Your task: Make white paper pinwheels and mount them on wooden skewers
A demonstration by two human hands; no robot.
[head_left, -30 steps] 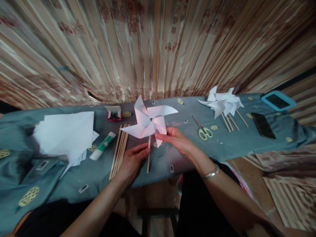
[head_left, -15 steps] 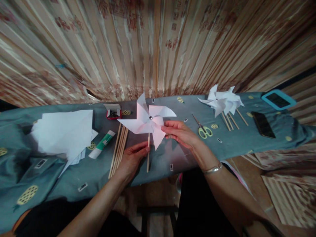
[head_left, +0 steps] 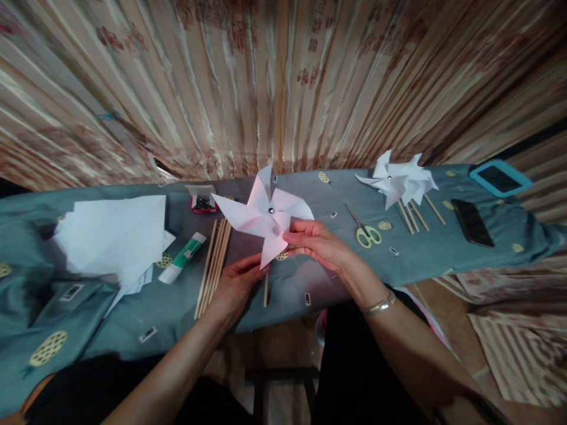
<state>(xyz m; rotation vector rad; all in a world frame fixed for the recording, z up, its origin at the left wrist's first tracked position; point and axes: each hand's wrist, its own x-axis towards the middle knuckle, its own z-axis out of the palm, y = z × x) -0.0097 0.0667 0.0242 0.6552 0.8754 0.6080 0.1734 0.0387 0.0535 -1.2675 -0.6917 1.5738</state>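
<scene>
Below white four-bladed paper pinwheel (head_left: 264,221), thin pale wooden stick (head_left: 266,292) is pinched in left hand (head_left: 237,286); pinwheel's lower-right edge touched by right hand (head_left: 322,245), grip closure cannot be told.

The head camera looks forward (and down) at the held pinwheel (head_left: 266,221).

The left forearm (head_left: 172,360) slants up and inward, its hand (head_left: 239,284) pointing rightward with thumb and forefinger drawn close together. The right forearm (head_left: 411,348) angles in from the opposite side — its hand (head_left: 318,243) slightly higher, thumb stretched leftward, fingers bent. The two hands nearly meet — fingertips apart.
</scene>
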